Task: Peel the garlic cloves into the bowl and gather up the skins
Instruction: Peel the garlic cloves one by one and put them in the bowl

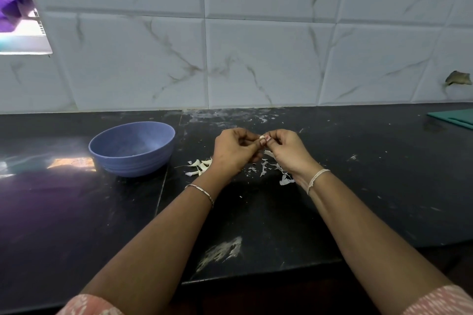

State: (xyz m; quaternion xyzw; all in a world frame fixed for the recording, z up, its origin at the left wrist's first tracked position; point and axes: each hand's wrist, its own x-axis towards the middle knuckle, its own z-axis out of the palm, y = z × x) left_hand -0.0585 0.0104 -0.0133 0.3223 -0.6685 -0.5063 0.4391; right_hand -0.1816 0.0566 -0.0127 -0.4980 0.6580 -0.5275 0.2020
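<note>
Small, pale clove is held above the dark, scuffed worktop, with each grip, left hand and right hand, pinched on it. Papery white skins lie scattered below, ungathered. More cloves wait beside the smooth blue ribbed bowl, which looks nearly bare inside, so it is probably early.

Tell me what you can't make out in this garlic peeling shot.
Head view only.
Garlic clove: mostly covered by left hand and right hand; peel progress unclear.
Bowl: its near wall hides the bottom.
Pale pieces beside the left hand: too small to tell cloves from skins.
Green item: cut off at the right edge.
</note>
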